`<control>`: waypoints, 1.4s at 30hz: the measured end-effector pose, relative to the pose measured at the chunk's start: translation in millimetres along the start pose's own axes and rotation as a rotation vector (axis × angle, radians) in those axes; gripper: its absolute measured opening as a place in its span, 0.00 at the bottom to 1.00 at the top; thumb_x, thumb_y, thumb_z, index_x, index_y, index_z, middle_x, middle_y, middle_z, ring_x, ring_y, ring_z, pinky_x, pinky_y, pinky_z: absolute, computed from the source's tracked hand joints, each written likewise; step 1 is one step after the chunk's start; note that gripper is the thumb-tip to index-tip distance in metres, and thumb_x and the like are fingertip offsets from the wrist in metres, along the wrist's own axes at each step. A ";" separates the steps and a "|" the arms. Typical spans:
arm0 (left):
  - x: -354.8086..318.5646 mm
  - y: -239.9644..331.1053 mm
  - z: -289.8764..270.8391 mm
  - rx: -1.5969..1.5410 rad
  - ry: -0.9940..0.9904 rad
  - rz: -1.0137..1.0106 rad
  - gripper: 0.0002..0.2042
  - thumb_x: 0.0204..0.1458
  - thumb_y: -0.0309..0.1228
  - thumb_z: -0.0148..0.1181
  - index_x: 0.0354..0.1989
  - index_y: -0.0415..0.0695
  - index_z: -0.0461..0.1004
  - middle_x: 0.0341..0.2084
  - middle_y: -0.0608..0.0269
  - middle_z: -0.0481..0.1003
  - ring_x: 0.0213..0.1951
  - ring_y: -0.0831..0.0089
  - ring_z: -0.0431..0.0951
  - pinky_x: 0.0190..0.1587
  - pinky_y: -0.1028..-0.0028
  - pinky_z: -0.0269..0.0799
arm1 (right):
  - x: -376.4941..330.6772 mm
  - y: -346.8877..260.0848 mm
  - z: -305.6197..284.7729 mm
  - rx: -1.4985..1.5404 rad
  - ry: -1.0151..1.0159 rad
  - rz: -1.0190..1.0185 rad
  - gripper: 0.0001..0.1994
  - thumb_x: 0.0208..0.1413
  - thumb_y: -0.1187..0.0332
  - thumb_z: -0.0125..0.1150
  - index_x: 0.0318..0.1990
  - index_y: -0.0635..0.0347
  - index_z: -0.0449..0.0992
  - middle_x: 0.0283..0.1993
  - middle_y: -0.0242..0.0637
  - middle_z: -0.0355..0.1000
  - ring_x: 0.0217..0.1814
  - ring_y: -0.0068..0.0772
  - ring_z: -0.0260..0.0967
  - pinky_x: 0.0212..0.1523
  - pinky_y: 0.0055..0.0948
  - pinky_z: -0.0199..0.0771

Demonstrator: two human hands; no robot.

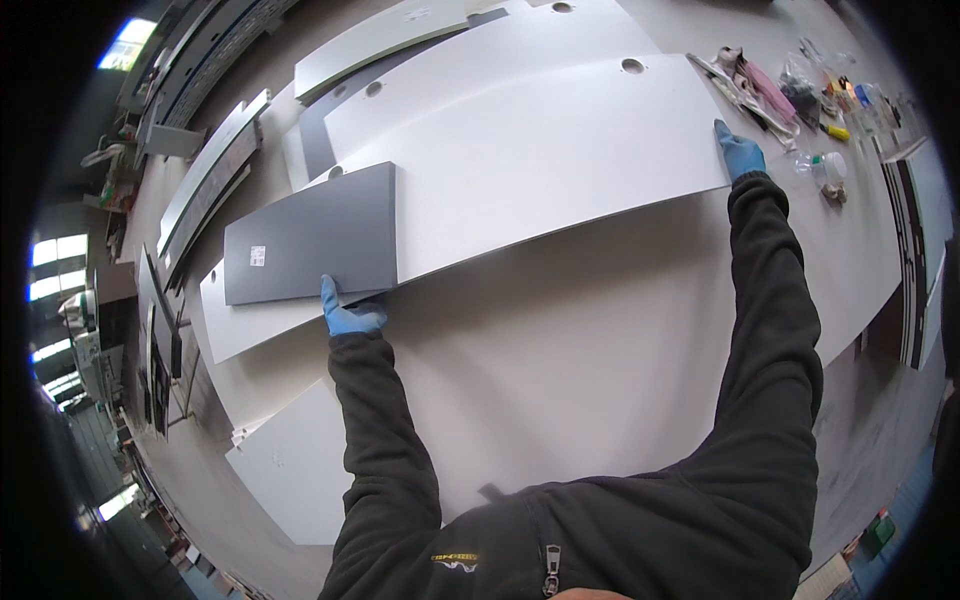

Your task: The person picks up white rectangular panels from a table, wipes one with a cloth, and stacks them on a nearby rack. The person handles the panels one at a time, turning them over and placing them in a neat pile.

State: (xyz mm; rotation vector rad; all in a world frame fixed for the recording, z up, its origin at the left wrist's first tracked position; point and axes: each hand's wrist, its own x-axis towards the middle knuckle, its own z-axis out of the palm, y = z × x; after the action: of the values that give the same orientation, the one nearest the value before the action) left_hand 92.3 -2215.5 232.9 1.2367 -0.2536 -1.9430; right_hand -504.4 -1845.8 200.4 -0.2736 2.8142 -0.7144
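My left hand (352,312), in a blue glove, is closed at the near edge of a small dark grey panel (310,235) with a white label. Its thumb rests on the grey panel, and its fingers go under the long white panel (560,150) beneath. My gloved right hand (740,152) grips the white panel's right end, thumb on top and other fingers hidden. The white panel lies slanted over the table, with round holes near its far edge; its near edge casts a shadow.
Beyond lie more white and grey panels (385,45). At the right are a pink cloth (765,92), a clear jar (828,170), a yellow-capped tube (835,131) and plastic bags. Stacked boards (212,180) stand at the left. Another pale panel (295,470) lies near my left forearm.
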 end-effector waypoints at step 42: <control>2.1 161.9 -116.9 0.301 0.532 0.245 0.43 0.53 0.49 0.66 0.69 0.33 0.52 0.66 0.43 0.59 0.67 0.49 0.61 0.69 0.54 0.55 | 84.6 33.2 37.1 -0.352 0.072 0.035 0.45 0.58 0.27 0.35 0.52 0.64 0.78 0.54 0.59 0.73 0.61 0.60 0.69 0.61 0.43 0.67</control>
State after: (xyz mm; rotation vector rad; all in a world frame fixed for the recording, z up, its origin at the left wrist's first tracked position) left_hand 272.9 -2295.9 261.3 1.7766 -0.4067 -1.3404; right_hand -579.9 -1853.4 138.1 -0.2595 2.9941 -0.2208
